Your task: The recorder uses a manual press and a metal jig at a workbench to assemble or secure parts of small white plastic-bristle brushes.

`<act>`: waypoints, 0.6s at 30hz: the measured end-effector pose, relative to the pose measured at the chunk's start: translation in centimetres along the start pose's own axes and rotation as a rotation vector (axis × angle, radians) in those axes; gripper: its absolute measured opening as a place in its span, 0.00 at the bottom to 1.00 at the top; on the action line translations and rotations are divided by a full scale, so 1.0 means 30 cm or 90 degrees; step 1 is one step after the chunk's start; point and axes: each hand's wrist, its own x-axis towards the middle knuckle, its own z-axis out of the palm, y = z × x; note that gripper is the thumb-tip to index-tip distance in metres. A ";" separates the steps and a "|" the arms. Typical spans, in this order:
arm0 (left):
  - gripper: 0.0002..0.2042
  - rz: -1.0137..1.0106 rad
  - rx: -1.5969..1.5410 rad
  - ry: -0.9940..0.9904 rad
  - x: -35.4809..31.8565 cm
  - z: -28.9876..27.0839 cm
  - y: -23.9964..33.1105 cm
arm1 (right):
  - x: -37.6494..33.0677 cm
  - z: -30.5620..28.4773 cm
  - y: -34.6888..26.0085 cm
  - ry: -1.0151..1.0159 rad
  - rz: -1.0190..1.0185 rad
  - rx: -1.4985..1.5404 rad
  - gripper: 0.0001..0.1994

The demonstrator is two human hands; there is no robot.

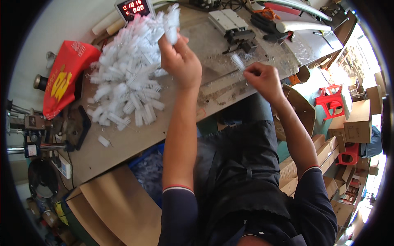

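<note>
My left hand (181,65) is raised at the right edge of a heap of small white bristle brushes (129,74) on the workbench. Its fingers are closed around a small bunch of white brushes (171,23), blurred at the top. Over the bench's front edge, my right hand (264,80) is closed in a pinch. A single small white brush (237,62) sticks out beyond its fingertips; the stem between them is too fine to make out. Just past that brush stands a metal fixture (229,21) with a dark clamp block (242,40).
A red bag (67,76) and a red-digit display (134,8) flank the heap. Tools with a pale handle (301,27) lie at the far right. Below the bench are a cardboard box (119,201) and a blue crate (137,163). Red stools (329,100) stand right.
</note>
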 end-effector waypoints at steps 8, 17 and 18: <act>0.08 0.103 0.075 -0.040 -0.014 -0.002 -0.019 | 0.086 0.004 0.070 0.096 0.111 0.042 0.12; 0.08 0.112 0.078 -0.071 -0.024 -0.001 -0.006 | 0.126 0.037 0.085 0.153 0.120 0.033 0.12; 0.08 0.115 0.078 -0.069 -0.025 -0.002 -0.007 | 0.125 0.039 0.080 0.157 0.122 0.037 0.12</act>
